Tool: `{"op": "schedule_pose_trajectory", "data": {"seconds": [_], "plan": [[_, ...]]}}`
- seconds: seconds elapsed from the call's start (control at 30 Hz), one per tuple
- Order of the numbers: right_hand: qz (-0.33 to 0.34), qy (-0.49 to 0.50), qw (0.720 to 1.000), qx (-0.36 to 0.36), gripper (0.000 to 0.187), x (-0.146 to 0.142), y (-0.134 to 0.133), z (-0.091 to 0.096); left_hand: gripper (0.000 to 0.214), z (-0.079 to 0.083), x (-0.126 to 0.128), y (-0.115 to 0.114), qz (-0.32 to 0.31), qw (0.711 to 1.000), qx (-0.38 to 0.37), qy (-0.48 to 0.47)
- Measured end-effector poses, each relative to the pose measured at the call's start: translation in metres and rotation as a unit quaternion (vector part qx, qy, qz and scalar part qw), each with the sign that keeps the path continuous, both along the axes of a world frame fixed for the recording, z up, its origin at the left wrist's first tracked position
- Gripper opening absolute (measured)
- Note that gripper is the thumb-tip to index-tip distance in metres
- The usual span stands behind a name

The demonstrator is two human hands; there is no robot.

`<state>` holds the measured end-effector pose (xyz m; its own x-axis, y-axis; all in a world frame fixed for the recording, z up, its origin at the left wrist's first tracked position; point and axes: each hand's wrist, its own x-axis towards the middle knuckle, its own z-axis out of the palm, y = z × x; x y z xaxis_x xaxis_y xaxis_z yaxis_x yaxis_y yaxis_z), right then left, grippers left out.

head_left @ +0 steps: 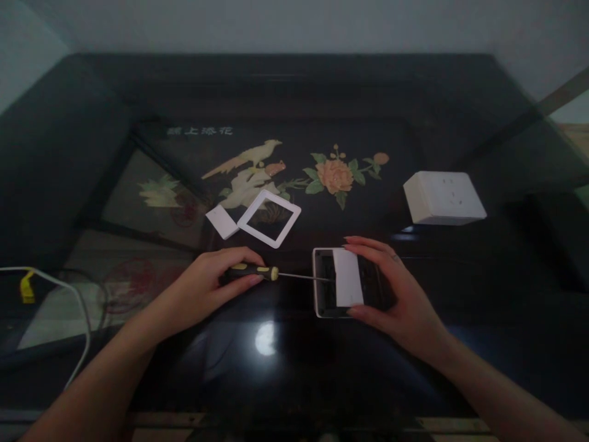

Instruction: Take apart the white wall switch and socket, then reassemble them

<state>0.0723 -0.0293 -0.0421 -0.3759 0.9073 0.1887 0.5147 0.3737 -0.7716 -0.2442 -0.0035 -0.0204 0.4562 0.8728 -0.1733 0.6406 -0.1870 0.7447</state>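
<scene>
My left hand (230, 273) is closed around the black and yellow handle of a screwdriver (267, 272). Its thin shaft points right, and the tip meets the left edge of a white rocker panel (348, 277) on a wall switch (317, 288). Fingers and thumb of my right hand (384, 282) grip the switch from its right side, at the top and bottom edges. Dark inner parts of the switch show on both sides of the panel. Part of its right end is hidden by my right hand.
A square white frame (243, 227) and a loose white panel (223, 221) lie beyond my left hand. At the right stands a white boxed socket (444, 196). A white cable (85, 313) with a yellow tag (27, 288) runs along the left of the glossy black table (294, 380).
</scene>
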Motion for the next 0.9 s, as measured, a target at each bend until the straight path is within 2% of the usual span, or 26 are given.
{"op": "schedule_pose_trajectory", "data": {"seconds": [0.2, 0.3, 0.4, 0.53, 0.6, 0.7, 0.9], "plan": [[-0.090, 0.098, 0.990, -0.044, 0.058, 0.009, 0.007, 0.013, 0.018, 0.001, 0.002, -0.001, 0.001, 0.999, 0.050, -0.005], [-0.086, 0.084, 0.991, -0.062, 0.058, 0.006, 0.018, 0.027, 0.017, -0.001, 0.006, -0.002, 0.014, 0.996, 0.089, 0.015], [-0.018, 0.021, 0.999, -0.037, 0.061, -0.010, 0.038, 0.042, 0.013, -0.003, 0.010, -0.005, 0.012, 0.992, 0.123, 0.025], [0.081, -0.039, 0.994, 0.056, 0.064, -0.053, 0.075, 0.049, 0.010, -0.003, 0.016, -0.011, -0.045, 0.988, 0.142, 0.045], [0.152, -0.119, 0.977, 0.092, 0.065, -0.077, 0.092, 0.045, 0.011, 0.000, 0.017, -0.014, -0.084, 0.985, 0.143, 0.044], [0.227, -0.170, 0.954, 0.100, 0.066, -0.105, 0.109, 0.036, 0.014, 0.006, 0.019, -0.017, -0.127, 0.981, 0.136, 0.051], [0.312, -0.236, 0.914, 0.111, 0.068, -0.124, 0.121, 0.029, 0.009, 0.018, 0.016, -0.018, -0.164, 0.978, 0.102, 0.078]]}}
